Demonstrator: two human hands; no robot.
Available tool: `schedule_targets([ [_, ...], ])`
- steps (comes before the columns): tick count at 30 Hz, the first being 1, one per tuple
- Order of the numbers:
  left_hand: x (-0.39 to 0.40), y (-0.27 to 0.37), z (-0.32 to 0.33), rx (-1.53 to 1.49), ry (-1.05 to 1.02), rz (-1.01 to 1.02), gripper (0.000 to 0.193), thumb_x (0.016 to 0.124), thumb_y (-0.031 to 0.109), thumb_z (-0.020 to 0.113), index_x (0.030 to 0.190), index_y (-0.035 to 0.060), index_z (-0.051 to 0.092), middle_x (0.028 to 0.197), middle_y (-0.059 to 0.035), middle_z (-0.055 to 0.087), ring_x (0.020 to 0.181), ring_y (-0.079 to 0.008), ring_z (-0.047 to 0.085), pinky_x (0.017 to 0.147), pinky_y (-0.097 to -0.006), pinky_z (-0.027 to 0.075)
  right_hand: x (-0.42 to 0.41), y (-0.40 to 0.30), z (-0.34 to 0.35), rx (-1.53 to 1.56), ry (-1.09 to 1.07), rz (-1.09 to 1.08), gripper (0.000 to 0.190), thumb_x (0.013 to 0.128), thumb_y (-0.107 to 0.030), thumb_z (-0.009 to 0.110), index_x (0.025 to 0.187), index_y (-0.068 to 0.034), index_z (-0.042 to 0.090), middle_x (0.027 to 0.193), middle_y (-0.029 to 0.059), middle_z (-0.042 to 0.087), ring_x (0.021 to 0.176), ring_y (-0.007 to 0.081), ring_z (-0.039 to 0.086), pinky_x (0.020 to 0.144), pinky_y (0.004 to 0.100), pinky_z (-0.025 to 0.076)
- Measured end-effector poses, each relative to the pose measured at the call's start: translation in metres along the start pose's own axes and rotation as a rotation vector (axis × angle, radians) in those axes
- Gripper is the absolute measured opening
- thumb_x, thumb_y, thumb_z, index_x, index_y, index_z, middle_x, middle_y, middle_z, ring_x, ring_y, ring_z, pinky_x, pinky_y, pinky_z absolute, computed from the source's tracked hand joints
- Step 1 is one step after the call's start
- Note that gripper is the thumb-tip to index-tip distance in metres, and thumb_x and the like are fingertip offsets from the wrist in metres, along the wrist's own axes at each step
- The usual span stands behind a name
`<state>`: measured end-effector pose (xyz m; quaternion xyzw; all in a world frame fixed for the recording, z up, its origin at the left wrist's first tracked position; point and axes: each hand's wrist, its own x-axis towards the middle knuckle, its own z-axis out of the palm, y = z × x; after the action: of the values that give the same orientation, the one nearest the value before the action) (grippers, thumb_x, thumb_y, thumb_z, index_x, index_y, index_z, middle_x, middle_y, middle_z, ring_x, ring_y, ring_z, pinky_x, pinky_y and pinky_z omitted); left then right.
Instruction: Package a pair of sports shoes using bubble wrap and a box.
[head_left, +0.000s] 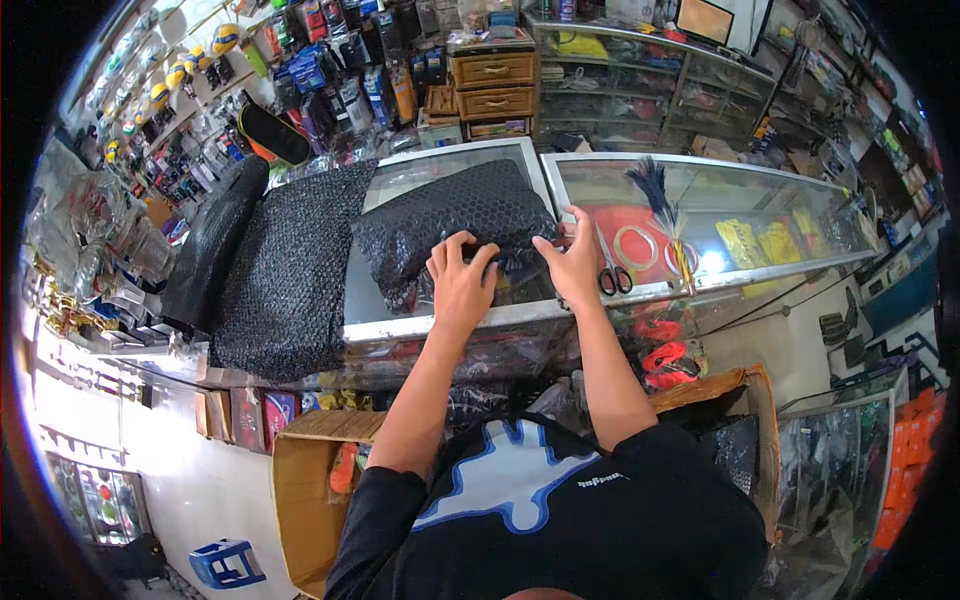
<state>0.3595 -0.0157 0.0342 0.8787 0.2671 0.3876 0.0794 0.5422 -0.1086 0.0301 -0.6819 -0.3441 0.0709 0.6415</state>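
A bundle in black bubble wrap (465, 202) lies on the glass top of the display counter (390, 328). My left hand (459, 289) bends its fingers over the bundle's front edge and grips the wrap there. At the right end of the bundle is my right hand (574, 259), its thumb and forefinger apart around the corner; how firmly it holds is unclear. Some dark, glossy material shows under the front edge between my hands, but what the wrap encloses is hidden. Black-handled scissors (615, 279) rest just right of my right hand.
A loose bubble wrap sheet (292, 262) drapes over the counter's front edge, beside a black roll (217, 247). Right of the scissors lie a tape roll (636, 249) and a bundle of dark-tipped strands (664, 210). Open cardboard boxes (307, 495) flank me below the counter.
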Motion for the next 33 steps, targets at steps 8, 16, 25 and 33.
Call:
schedule_targets([
  [8, 0.0, 0.007, 0.006, 0.201, -0.022, 0.09, 0.039, 0.085, 0.01, 0.084, 0.121, 0.0252, 0.083, 0.141, -0.0087, 0.052, 0.138, -0.0336, 0.045, 0.114, -0.0502, 0.034, 0.023, 0.011, 0.008, 0.089, -0.09, 0.019, 0.064, 0.087, -0.005, 0.086, 0.143, -0.006, 0.053, 0.103, 0.0096, 0.071, 0.083, 0.0153, 0.065, 0.078, 0.0335, 0.054],
  [16, 0.012, 0.0, 0.022, 0.245, 0.029, 0.158, 0.047, 0.079, 0.01, 0.085, 0.123, 0.0273, 0.082, 0.143, -0.0077, 0.051, 0.135, -0.0323, 0.046, 0.114, -0.0491, 0.034, 0.007, 0.009, 0.018, 0.174, -0.045, -0.049, 0.047, 0.096, -0.003, 0.077, 0.138, -0.003, 0.054, 0.09, 0.0073, 0.073, 0.08, 0.0117, 0.065, 0.072, 0.0295, 0.051],
  [25, 0.018, 0.001, 0.029, 0.238, 0.018, 0.179, 0.034, 0.079, 0.013, 0.083, 0.112, 0.0219, 0.084, 0.143, -0.0051, 0.053, 0.134, -0.0313, 0.048, 0.112, -0.0483, 0.035, 0.013, 0.016, 0.021, 0.216, -0.012, -0.058, 0.051, 0.095, -0.001, 0.078, 0.139, -0.005, 0.053, 0.086, 0.0053, 0.067, 0.072, 0.01, 0.06, 0.066, 0.0293, 0.048],
  [33, 0.012, 0.002, 0.011, 0.176, 0.077, 0.202, 0.019, 0.084, 0.009, 0.076, 0.103, 0.0117, 0.08, 0.134, 0.0015, 0.064, 0.128, -0.0269, 0.054, 0.109, -0.0459, 0.04, -0.003, 0.005, 0.012, 0.092, -0.018, -0.074, 0.054, 0.093, -0.003, 0.081, 0.139, -0.005, 0.053, 0.079, 0.0027, 0.061, 0.068, 0.0099, 0.055, 0.063, 0.0298, 0.044],
])
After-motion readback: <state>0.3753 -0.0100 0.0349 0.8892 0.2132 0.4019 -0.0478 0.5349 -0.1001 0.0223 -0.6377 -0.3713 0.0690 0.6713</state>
